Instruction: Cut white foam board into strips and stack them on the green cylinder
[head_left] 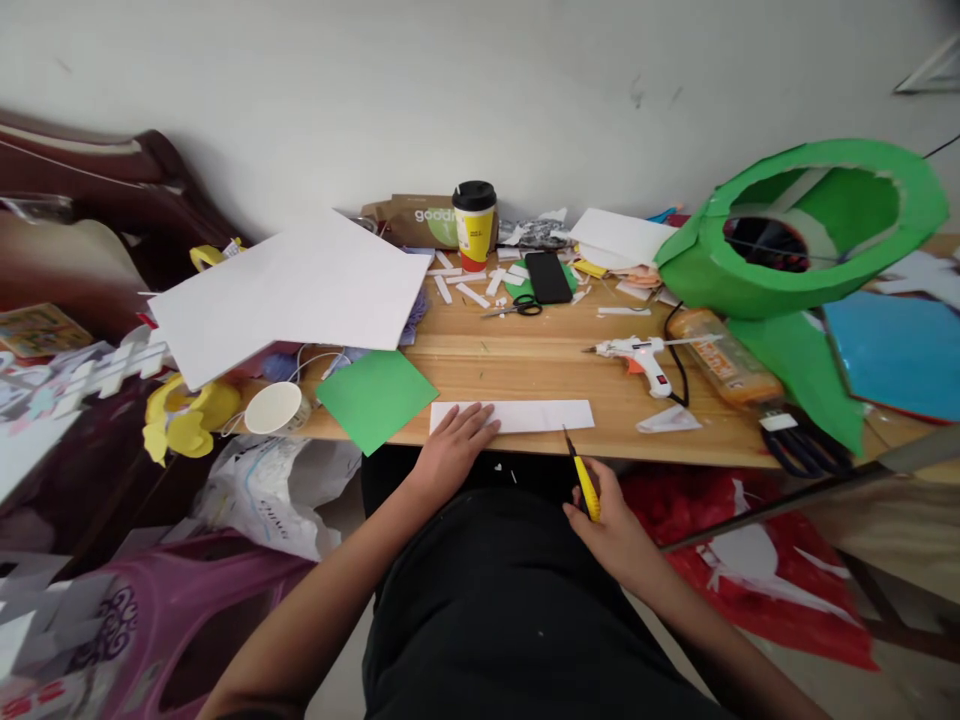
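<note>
A long white strip [536, 415] lies along the front edge of the wooden table. My left hand [455, 447] rests flat on the strip's left end, fingers spread and holding nothing. Just off the table's front edge, my right hand [609, 522] is closed round a yellow utility knife [585, 484]. The knife's thin tip points up at the strip's lower edge, near its right end; whether it touches the strip, I cannot tell. A green square sheet [377, 398] lies left of my left hand.
A white hot glue gun [637, 358] lies at the right, beside a bottle [724, 360] and a large green ring-shaped piece [802, 225]. Behind are a lidded cup [474, 228], black scissors [527, 306] and a phone [548, 277]. White boards [300, 285] and a paper cup [276, 408] are left.
</note>
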